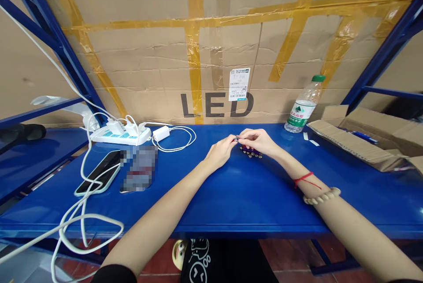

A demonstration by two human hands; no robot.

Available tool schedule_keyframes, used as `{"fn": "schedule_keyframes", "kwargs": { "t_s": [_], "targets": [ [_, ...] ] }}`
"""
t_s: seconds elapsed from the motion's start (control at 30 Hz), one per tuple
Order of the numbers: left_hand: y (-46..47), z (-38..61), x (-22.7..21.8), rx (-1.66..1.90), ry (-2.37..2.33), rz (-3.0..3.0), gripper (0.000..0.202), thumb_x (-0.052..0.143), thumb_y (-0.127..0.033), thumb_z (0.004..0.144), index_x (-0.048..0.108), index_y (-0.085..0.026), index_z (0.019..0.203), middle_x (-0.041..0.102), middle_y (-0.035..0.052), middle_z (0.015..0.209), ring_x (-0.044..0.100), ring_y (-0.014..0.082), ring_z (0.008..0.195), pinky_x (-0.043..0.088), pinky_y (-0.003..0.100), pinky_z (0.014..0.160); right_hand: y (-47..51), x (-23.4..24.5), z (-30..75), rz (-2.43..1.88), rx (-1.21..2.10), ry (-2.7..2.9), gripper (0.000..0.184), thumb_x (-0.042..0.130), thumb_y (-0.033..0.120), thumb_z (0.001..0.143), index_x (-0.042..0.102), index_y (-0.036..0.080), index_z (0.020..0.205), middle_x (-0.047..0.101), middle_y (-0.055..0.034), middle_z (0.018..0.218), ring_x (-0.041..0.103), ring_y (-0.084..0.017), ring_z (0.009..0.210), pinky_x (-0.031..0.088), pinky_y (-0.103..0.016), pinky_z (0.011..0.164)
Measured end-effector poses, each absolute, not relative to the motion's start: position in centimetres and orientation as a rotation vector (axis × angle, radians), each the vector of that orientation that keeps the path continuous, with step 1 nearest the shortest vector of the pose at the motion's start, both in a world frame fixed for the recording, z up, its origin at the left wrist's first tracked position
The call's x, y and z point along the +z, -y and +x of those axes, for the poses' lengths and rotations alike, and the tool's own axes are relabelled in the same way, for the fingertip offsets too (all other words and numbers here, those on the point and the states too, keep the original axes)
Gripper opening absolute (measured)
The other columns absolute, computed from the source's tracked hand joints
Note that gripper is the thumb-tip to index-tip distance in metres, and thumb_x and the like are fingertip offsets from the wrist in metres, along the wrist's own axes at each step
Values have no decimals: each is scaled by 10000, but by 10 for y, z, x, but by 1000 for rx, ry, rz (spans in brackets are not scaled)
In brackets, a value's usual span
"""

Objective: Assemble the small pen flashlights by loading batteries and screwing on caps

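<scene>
Both my hands meet over the middle of the blue shelf top. My left hand is closed in a pinch, its fingertips on a tiny dark piece held between the two hands. My right hand pinches the same tiny piece from the other side. Just under my right hand lies a small cluster of dark little parts on the blue surface. What the tiny piece is I cannot make out. A red string and a bead bracelet circle my right wrist.
A white power strip with chargers and white cables sits at the left, with a phone and a blurred item beside it. A water bottle stands at the back right, next to an open cardboard box. Taped cardboard forms the back wall.
</scene>
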State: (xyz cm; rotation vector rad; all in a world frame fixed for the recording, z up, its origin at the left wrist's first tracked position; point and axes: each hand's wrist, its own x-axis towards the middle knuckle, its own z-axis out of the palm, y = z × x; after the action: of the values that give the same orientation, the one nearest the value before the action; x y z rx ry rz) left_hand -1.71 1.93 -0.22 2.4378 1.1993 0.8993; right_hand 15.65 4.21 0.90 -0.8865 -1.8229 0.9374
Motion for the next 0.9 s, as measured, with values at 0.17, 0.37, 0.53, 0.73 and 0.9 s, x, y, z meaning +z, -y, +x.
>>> {"fn": "schedule_keyframes", "kwargs": {
  "t_s": [0.17,0.37,0.53,0.73,0.9],
  "targets": [
    [-19,-18,-4,894,-1154,2393,219,291,-287,908,383,-224,1097,566,51,1085,552,178,977,438,301,799,-43,8,160,-866,929,1848,311,687,439,598,638,140,666,612,-56,817,489,-63,471,407,-218,417],
    [-17,-19,-4,888,-1099,2542,188,283,-231,907,444,-198,998,569,48,1016,545,161,938,430,283,809,-40,9,162,-840,942,1870,257,698,387,609,636,142,661,607,-41,769,496,-66,467,410,-217,423],
    [-16,-19,-6,924,-1103,2571,213,289,-231,910,475,-197,1010,572,37,1034,545,151,947,433,262,810,-38,6,159,-833,943,1880,282,700,415,590,629,145,636,613,-41,751,493,-72,462,421,-234,436],
    [-19,-20,-10,946,-1099,2612,227,306,-226,906,507,-180,1000,586,42,1026,549,150,945,435,262,828,-38,5,156,-863,920,1886,314,712,438,551,609,147,610,596,-35,704,488,-82,458,432,-239,430],
    [-22,-20,-12,956,-1108,2655,234,313,-218,904,527,-179,990,592,39,1037,544,146,965,427,266,863,-37,7,155,-887,868,1930,337,693,473,560,597,150,583,588,-39,662,491,-95,466,434,-245,440]
  ]
}}
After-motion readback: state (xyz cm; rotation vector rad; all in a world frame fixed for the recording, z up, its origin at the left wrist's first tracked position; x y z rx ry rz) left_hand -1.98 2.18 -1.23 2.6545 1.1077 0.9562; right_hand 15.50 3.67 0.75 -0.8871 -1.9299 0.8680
